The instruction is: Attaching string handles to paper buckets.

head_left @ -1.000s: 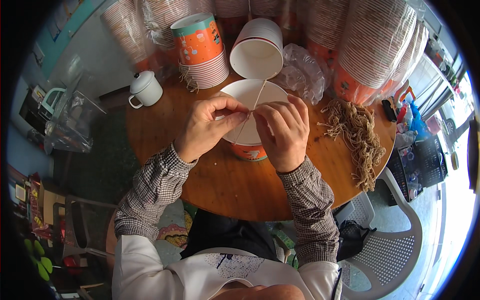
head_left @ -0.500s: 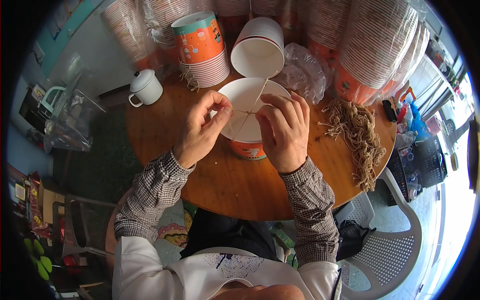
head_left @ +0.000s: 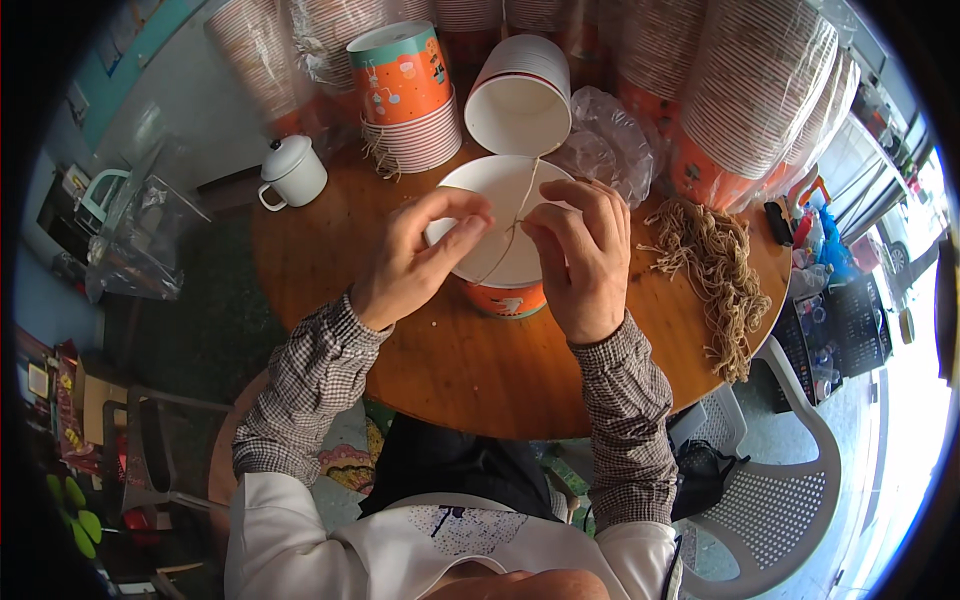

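Observation:
A paper bucket (head_left: 505, 300), orange outside and white inside, stands upright on the table in front of me. A thin twine (head_left: 528, 190) runs over its mouth from the far rim to the near side, with a small knot near the middle. My right hand (head_left: 588, 255) pinches the twine beside that knot, over the right of the mouth. Over the left rim hovers my left hand (head_left: 420, 255), thumb and forefinger tips together in a pinch. Whether anything lies between those tips cannot be made out.
Behind the bucket lies a tipped stack of white buckets (head_left: 518, 105), beside an upside-down orange stack (head_left: 410, 100). A lidded white mug (head_left: 293, 172) stands left. To the right lies a twine bundle (head_left: 715, 270); plastic-wrapped bucket stacks (head_left: 755, 95) line the back. A grey chair (head_left: 775, 490) is at right.
Twine stretched between both hands has slackened and no longer visibly reaches my left hand. My left hand has shifted slightly right; my right hand has also moved a little right.

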Demonstrator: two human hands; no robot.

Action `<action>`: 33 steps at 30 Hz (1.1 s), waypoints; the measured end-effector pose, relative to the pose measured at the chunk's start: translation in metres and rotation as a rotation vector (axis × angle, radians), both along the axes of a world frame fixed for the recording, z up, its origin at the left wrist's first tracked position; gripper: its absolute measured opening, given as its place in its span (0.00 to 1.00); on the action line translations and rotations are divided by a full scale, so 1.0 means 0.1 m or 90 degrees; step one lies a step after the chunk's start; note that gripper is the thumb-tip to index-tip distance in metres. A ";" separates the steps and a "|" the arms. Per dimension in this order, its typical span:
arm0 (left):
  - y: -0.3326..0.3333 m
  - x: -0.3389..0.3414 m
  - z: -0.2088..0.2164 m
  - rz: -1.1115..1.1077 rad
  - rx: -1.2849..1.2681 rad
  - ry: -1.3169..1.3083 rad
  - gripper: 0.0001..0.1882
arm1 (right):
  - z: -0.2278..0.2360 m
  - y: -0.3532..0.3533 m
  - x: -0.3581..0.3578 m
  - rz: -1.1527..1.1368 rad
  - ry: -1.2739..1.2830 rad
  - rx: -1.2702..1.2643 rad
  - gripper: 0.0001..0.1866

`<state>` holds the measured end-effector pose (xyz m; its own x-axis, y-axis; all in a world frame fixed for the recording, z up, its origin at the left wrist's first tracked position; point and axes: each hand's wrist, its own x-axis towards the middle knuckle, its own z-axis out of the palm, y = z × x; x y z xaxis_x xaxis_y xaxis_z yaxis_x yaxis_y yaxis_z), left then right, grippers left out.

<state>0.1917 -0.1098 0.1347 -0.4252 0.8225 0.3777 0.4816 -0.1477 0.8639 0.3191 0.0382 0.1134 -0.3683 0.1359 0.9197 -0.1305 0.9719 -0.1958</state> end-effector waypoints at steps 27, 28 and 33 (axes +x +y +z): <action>0.11 -0.01 0.07 -0.033 -0.070 0.067 0.11 | 0.03 0.13 -0.09 0.109 -0.081 -0.066 0.08; 0.09 0.02 0.07 -0.037 -0.091 0.085 0.10 | 0.02 0.20 -0.09 0.048 -0.057 -0.038 0.08; -0.10 0.09 -0.02 -0.019 -0.042 0.279 0.06 | 0.03 0.63 0.00 -0.107 -0.029 -0.034 0.03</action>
